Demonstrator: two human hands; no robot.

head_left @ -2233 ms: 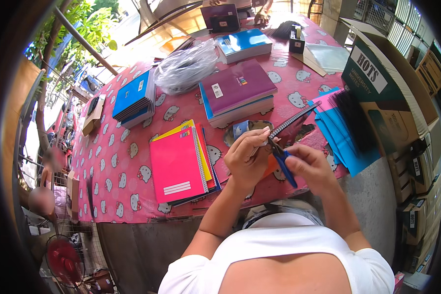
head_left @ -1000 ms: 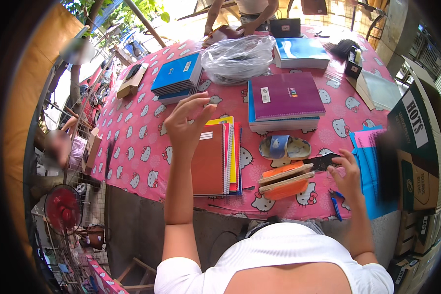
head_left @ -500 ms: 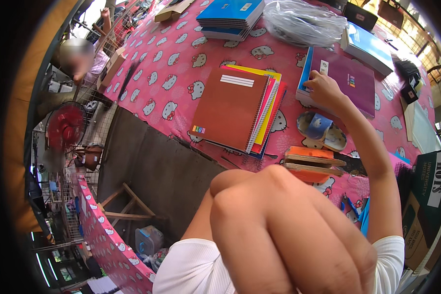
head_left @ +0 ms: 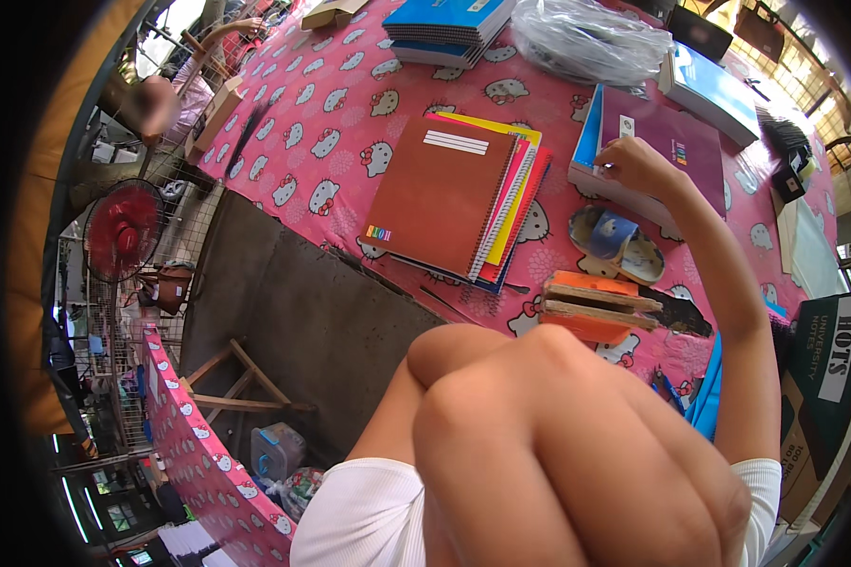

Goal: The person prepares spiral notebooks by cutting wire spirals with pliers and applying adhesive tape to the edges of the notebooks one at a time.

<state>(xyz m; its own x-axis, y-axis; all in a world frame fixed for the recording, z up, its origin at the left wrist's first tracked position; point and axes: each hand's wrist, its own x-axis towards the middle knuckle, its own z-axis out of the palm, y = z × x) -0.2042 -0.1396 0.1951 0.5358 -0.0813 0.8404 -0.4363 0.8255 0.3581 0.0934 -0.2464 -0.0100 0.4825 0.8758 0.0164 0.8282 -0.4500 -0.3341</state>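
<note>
Purple covers the uppermost notebook (head_left: 704,151) of a stack on the pink patterned table (head_left: 288,217), a blue notebook (head_left: 588,132) showing beneath its left edge. The right hand (head_left: 645,170) touches that edge, fingertips drawn close together; whether this grip is clamped on a cover cannot be told. Close to the camera, the left hand (head_left: 577,444) shows bent fingers, its grip hidden. Nearer the person than the stack lie a blue-strapped sandal (head_left: 617,238) and orange-faced blocks (head_left: 591,328); a brown spiral notebook (head_left: 440,194) tops another pile, leftward.
</note>
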